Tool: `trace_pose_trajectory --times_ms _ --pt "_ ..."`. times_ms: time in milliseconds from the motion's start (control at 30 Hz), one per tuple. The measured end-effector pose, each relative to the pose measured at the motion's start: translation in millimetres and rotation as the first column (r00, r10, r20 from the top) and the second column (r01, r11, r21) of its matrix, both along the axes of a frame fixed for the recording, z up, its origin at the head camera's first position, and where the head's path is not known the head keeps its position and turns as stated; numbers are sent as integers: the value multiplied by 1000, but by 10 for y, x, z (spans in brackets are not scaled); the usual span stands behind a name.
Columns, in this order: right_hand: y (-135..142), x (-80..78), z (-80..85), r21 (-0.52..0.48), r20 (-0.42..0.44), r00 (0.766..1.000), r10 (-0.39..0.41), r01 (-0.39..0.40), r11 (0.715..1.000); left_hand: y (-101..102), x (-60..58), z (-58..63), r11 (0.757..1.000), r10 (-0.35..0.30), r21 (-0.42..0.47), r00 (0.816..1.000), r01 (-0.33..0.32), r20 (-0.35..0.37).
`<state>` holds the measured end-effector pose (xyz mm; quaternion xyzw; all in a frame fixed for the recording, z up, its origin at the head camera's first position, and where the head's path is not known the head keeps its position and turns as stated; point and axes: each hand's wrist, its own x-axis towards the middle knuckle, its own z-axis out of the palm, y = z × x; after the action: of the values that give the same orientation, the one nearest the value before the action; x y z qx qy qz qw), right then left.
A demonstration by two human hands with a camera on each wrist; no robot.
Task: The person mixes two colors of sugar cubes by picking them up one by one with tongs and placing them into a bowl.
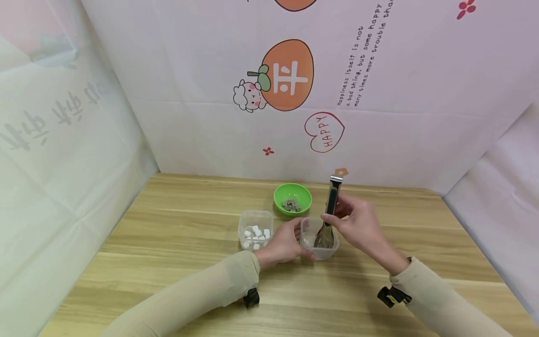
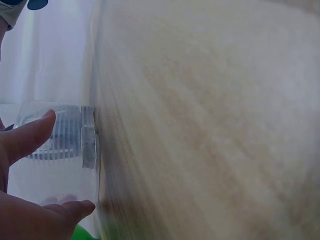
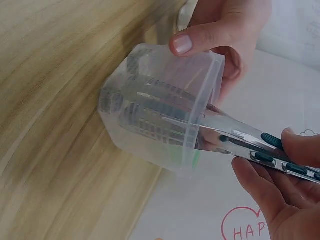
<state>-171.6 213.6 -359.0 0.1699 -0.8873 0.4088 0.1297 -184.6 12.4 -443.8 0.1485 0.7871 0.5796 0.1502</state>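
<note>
My left hand (image 1: 283,244) holds a clear plastic container (image 1: 323,254) by its side, thumb at the near wall and fingers at the far one. Metal tongs (image 1: 332,199) with dark green grip inserts are pinched between the thumb and fingers of my right hand (image 1: 361,223). The slotted heads of the tongs (image 3: 155,107) point down inside the container. Greyish blocks (image 3: 111,101) show blurrily through its bottom in the right wrist view; whether the tongs grip one I cannot tell.
Left of my left hand stands another clear container (image 1: 256,215) with several white cubes (image 1: 257,231). Behind the two containers is a green bowl (image 1: 279,200) holding grey-brown pieces (image 1: 290,205). A printed white cloth (image 1: 202,117) rises at the wooden table's (image 1: 168,224) back edge.
</note>
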Motion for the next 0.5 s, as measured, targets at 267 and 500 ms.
trace_pose_trajectory --times_ms 267,500 --pt "5 -33 21 49 19 1000 6 -7 999 -4 7 5 1000 -4 -5 1000 4 -6" --pt "44 -125 25 68 96 995 27 -34 997 -3 15 9 1000 -7 15 1000 7 3"
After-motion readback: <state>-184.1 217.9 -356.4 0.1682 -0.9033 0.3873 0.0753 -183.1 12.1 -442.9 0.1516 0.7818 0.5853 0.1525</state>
